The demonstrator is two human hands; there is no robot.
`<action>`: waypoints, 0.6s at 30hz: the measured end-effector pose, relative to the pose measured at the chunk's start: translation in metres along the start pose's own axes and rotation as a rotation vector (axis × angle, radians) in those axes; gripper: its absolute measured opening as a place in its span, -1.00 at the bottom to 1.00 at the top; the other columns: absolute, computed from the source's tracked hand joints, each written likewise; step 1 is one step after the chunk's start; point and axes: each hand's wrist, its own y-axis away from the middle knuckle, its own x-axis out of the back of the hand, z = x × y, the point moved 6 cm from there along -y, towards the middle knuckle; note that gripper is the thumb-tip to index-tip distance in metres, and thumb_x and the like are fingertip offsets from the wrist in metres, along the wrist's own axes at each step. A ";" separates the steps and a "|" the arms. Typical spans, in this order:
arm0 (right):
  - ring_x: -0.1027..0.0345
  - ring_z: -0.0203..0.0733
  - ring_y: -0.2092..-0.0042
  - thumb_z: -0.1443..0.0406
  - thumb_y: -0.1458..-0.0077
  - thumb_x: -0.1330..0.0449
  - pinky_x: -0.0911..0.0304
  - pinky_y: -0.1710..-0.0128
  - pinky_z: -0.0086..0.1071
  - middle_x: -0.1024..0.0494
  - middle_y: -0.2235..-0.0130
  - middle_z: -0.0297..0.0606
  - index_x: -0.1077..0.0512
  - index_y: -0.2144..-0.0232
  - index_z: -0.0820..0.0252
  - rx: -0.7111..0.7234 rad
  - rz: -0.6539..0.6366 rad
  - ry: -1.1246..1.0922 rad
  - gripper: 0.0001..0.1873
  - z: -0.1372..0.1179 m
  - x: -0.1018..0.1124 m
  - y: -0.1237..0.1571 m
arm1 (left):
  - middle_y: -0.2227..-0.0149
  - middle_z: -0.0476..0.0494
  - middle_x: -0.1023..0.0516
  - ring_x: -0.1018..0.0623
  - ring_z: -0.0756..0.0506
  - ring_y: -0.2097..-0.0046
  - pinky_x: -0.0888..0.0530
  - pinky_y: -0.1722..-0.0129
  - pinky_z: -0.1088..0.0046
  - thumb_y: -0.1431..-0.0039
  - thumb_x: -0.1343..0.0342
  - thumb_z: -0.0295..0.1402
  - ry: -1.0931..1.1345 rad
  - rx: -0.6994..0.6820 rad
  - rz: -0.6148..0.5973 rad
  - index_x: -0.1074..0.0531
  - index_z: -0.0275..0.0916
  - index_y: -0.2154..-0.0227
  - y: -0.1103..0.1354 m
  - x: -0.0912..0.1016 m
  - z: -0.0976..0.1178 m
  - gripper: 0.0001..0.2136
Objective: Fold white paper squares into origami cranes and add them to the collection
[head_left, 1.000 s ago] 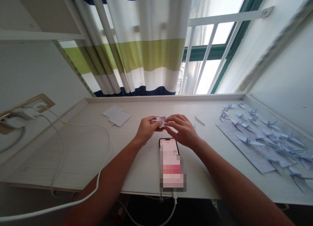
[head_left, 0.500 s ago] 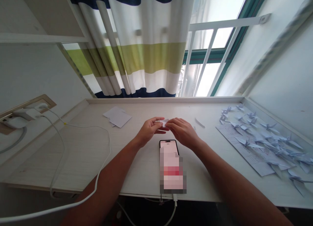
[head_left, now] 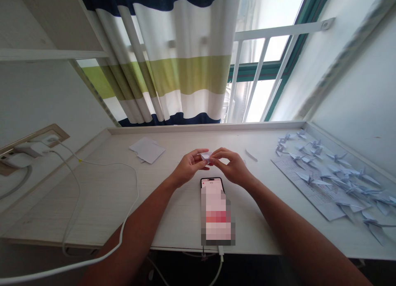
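Note:
A small folded piece of white paper (head_left: 205,156) is held up above the desk between my two hands. My left hand (head_left: 188,168) pinches it from the left with thumb and fingertips. My right hand (head_left: 230,167) meets it from the right, fingertips on its edge, and partly hides it. Just below both hands, a black smartphone (head_left: 216,214) lies face up on the white desk (head_left: 102,203), its screen pixelated. A white cable runs from its lower end over the desk's front edge.
Loose white paper squares (head_left: 147,151) lie left of my hands, and a thin paper strip (head_left: 251,155) lies to the right. Several paper cranes (head_left: 328,170) cover a printed sheet (head_left: 305,183) at the right. A charger (head_left: 27,150) sits in a wall socket, its white cable looping across the desk.
My hands have drawn closer together around the folded paper, and my right fingers now reach its edge. The whole view has shifted slightly.

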 end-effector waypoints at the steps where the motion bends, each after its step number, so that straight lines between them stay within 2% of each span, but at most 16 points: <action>1: -0.52 -0.11 0.21 0.12 -0.25 -0.24 -0.46 0.20 -0.20 -0.62 0.24 -0.19 -0.60 0.31 0.12 -0.015 0.008 -0.013 -0.77 0.000 0.000 0.000 | 0.12 -0.25 -0.65 -0.64 -0.21 0.03 -0.56 0.00 0.12 -0.15 -0.32 -0.26 -0.011 -0.006 -0.001 -0.41 -0.27 -0.11 0.000 0.000 0.000 -0.52; 4: -0.50 -0.13 0.27 0.10 -0.25 -0.24 -0.47 0.25 -0.21 -0.61 0.29 -0.20 -0.58 0.34 0.13 -0.045 0.067 -0.017 -0.74 0.000 0.002 0.000 | 0.13 -0.27 -0.66 -0.66 -0.21 0.07 -0.56 0.03 0.12 -0.14 -0.31 -0.33 -0.043 -0.006 0.016 -0.41 -0.28 -0.08 -0.001 -0.001 -0.002 -0.55; 8: -0.50 -0.12 0.26 0.06 -0.26 -0.21 -0.52 0.26 -0.20 -0.58 0.29 -0.20 -0.55 0.33 0.12 -0.044 0.113 -0.039 -0.71 -0.001 0.000 0.002 | 0.18 -0.25 -0.67 -0.67 -0.21 0.12 -0.57 0.10 0.17 -0.09 -0.32 -0.37 -0.092 0.029 0.064 -0.38 -0.27 -0.11 -0.001 0.001 -0.006 -0.49; 12: -0.49 -0.16 0.26 0.12 -0.26 -0.22 -0.53 0.26 -0.23 -0.57 0.26 -0.22 -0.54 0.29 0.11 0.002 0.064 -0.042 -0.78 -0.005 -0.007 0.002 | 0.20 -0.26 -0.66 -0.67 -0.18 0.17 -0.58 0.18 0.25 -0.15 -0.30 -0.20 -0.112 0.012 0.092 -0.49 -0.30 0.04 0.000 0.001 -0.003 -0.61; 15: -0.49 -0.17 0.26 0.14 -0.24 -0.24 -0.52 0.26 -0.25 -0.56 0.27 -0.23 -0.53 0.31 0.12 -0.015 0.126 -0.036 -0.81 -0.003 -0.005 0.002 | 0.26 -0.23 -0.66 -0.66 -0.16 0.23 -0.58 0.24 0.30 -0.16 -0.28 -0.09 -0.134 -0.019 0.113 -0.54 -0.31 0.11 0.000 0.001 0.000 -0.61; 18: -0.51 -0.13 0.22 0.09 -0.19 -0.28 -0.52 0.27 -0.25 -0.59 0.25 -0.19 -0.54 0.26 0.14 -0.093 0.166 -0.031 -0.75 0.006 -0.003 0.001 | 0.31 -0.20 -0.66 -0.65 -0.14 0.26 -0.57 0.26 0.33 -0.14 -0.28 -0.04 -0.120 -0.049 0.140 -0.56 -0.32 0.18 -0.001 0.000 0.000 -0.60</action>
